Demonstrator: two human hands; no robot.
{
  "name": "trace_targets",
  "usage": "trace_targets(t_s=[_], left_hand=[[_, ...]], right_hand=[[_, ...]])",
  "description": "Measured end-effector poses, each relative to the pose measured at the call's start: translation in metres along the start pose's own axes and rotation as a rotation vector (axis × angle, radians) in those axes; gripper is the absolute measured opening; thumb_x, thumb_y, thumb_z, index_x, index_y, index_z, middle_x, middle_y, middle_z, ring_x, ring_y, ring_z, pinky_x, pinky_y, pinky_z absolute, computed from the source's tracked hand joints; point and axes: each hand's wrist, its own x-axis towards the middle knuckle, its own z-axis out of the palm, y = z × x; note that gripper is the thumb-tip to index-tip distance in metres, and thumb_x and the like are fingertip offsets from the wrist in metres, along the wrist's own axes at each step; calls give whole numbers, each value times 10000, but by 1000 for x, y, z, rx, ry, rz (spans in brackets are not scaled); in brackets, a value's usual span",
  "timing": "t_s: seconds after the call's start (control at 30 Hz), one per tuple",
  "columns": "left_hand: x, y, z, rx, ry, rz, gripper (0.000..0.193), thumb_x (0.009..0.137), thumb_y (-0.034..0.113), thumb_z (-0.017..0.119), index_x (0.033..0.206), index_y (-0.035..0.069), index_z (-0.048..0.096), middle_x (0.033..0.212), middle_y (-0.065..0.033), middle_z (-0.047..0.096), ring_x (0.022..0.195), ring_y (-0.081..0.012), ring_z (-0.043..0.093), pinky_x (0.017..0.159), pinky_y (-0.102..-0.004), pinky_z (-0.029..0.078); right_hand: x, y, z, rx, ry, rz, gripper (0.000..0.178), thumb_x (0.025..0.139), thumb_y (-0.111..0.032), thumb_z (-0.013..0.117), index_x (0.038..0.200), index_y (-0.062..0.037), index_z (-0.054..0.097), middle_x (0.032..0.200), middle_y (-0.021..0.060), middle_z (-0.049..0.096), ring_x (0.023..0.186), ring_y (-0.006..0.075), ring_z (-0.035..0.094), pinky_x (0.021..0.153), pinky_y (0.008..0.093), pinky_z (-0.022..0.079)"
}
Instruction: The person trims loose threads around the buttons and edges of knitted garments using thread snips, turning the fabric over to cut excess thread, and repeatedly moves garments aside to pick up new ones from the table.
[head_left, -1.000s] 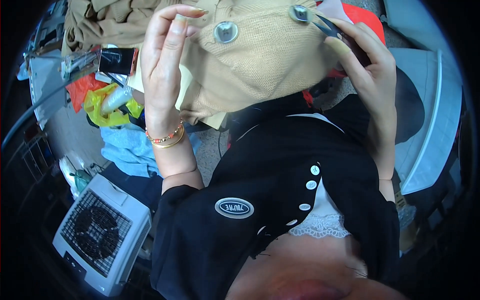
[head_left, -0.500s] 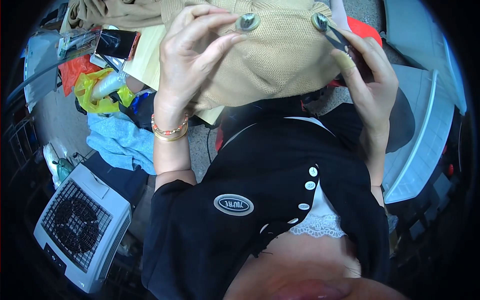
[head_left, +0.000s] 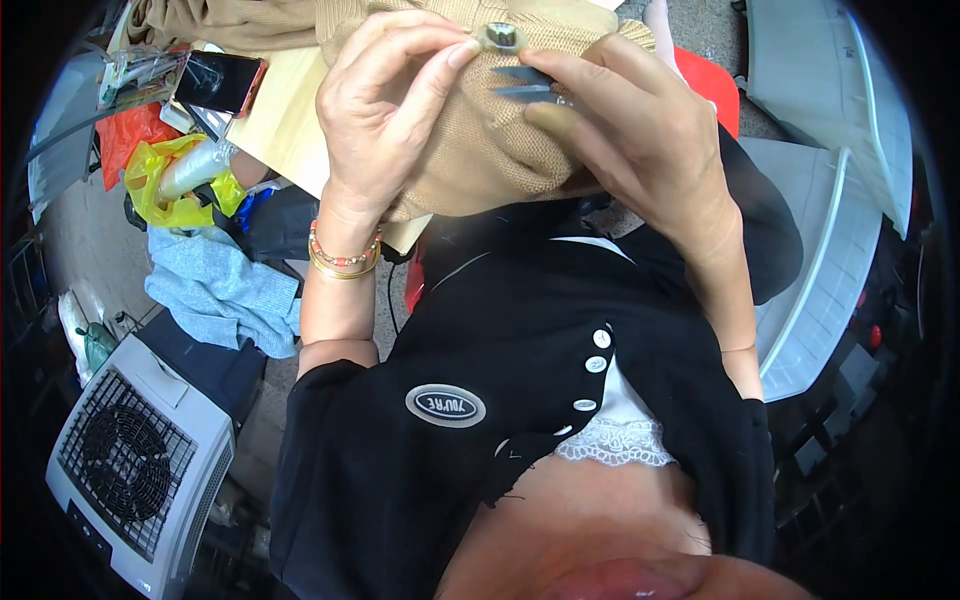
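Note:
A tan knit garment (head_left: 455, 180) lies across my lap and the table edge. On it is a round green-brown button (head_left: 503, 38), pinched at its left edge between the thumb and index finger of my left hand (head_left: 375, 125). My right hand (head_left: 650, 130) grips a pair of thread snips (head_left: 522, 92). Their two dark blades stand apart and point left, just below the button. The tip of my right index finger is close to the button's lower right edge. Most of the snips' handle is hidden by my right fingers.
On the pale wooden table (head_left: 285, 120) lies a phone (head_left: 220, 82) at the left. Below are a yellow plastic bag (head_left: 150, 190), a light blue knit piece (head_left: 215, 290) and a grey-white fan unit (head_left: 130, 460). A red stool (head_left: 715, 90) and a pale plastic bin (head_left: 815, 290) stand at right.
My right hand has moved left with the snips, from a second button at the right to the button at my left fingers. That second button is now out of sight.

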Motion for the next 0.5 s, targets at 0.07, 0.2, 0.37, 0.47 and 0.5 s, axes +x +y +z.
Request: trace_targets(t_s=[0.07,0.2,0.37,0.47,0.5], left_hand=[[-2,-3,0,-28,15,-15,112,863,-20,671,973,-17,692,1022,-97,664,949,-151,630,850,-261,488],[-3,-4,4,-129,74,-66,102,889,-15,649,988,-21,671,1033,-96,651,956,-144,623,844,-244,491],[2,-1,7,-49,125,26,78,869,-8,671,946,-17,664,956,-88,648,862,-143,624,756,-241,501],[4,-3,7,-11,167,76,69,847,-4,694,912,-2,672,881,-80,649,773,-145,621,682,-247,504],[4,-4,6,25,165,106,65,848,-2,693,911,2,675,880,-81,649,770,-144,619,679,-246,503]], right_hand=[[4,1,3,-60,-6,13,274,785,-126,710,1058,-111,684,806,53,586,724,232,633,597,340,506],[15,-5,6,-90,92,18,341,777,-162,756,1105,-97,692,785,53,567,665,208,538,596,306,472],[24,-7,5,-109,96,-8,313,798,-174,739,1099,-100,693,795,55,574,710,221,541,617,314,473],[24,-5,6,-113,71,17,299,808,-168,729,1097,-103,695,783,54,565,728,225,537,624,322,469],[21,-1,10,-94,94,17,299,810,-162,726,1102,-104,694,777,52,561,715,221,537,615,322,465]])
